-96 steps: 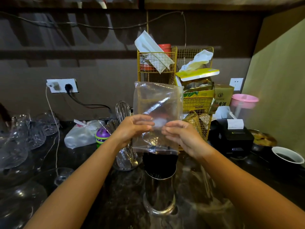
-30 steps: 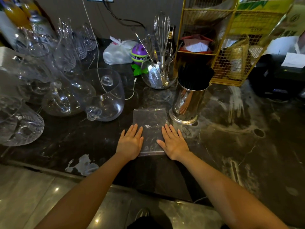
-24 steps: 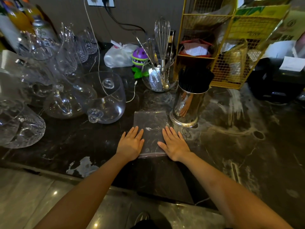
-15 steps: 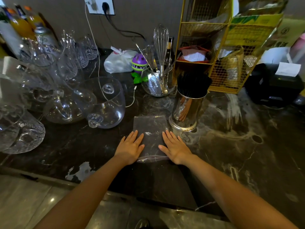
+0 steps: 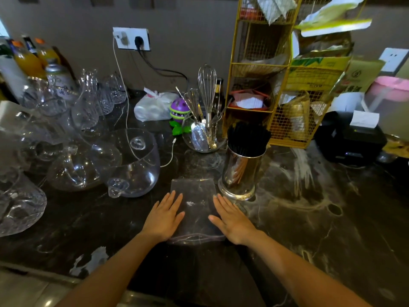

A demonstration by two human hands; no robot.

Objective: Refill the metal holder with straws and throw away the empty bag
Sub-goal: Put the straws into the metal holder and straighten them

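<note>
A clear empty plastic bag (image 5: 195, 209) lies flat on the dark marble counter (image 5: 309, 218). My left hand (image 5: 164, 218) rests palm down on the bag's left edge, fingers spread. On its right edge my right hand (image 5: 231, 219) lies flat in the same way. Neither hand grips anything. Just beyond the bag's far right corner stands the shiny metal holder (image 5: 241, 173), upright and packed with black straws (image 5: 247, 138).
Several clear glass jugs and bowls (image 5: 130, 162) crowd the counter's left side. A glass bowl of utensils with a whisk (image 5: 204, 131) stands behind the bag. A yellow wire rack (image 5: 285, 85) and a black receipt printer (image 5: 352, 138) stand at the right. The counter's front edge lies below my forearms.
3.2 s ago both hands held the bag up over the holder; now it lies flat under my palms. In the last second only the view shifted slightly.
</note>
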